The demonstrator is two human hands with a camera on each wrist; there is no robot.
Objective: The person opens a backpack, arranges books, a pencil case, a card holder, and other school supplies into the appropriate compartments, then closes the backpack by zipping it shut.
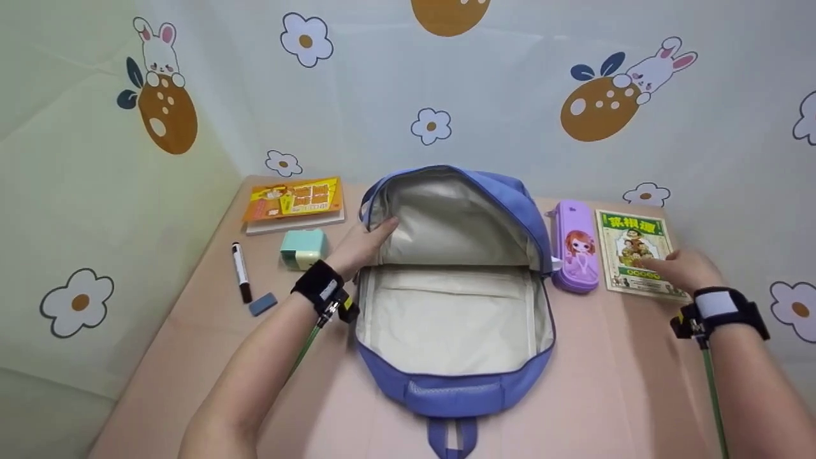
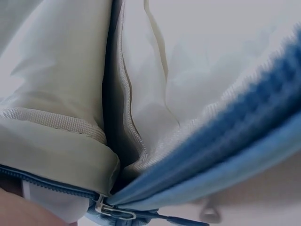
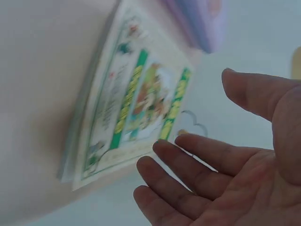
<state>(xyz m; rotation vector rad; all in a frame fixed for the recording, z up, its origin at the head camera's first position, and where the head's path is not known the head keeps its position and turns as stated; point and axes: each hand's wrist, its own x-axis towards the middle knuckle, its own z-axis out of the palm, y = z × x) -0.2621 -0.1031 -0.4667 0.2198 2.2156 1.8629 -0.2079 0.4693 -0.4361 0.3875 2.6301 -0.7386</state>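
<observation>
blue backpack (image 1: 456, 389) unzipped, left hand (image 1: 364, 245) gripping its flap, right hand (image 1: 679, 268) spread over green book (image 1: 631, 245)

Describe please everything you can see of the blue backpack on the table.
The backpack is blue fabric outside with a pale cream lining, and it lies flat in the middle of the pink table. Its main zipper is fully undone, the flap stands raised toward the wall, and the inside looks empty. A carry loop points toward the person. The left hand holds the flap's left edge; the purple pencil case lies against its right side.
</observation>
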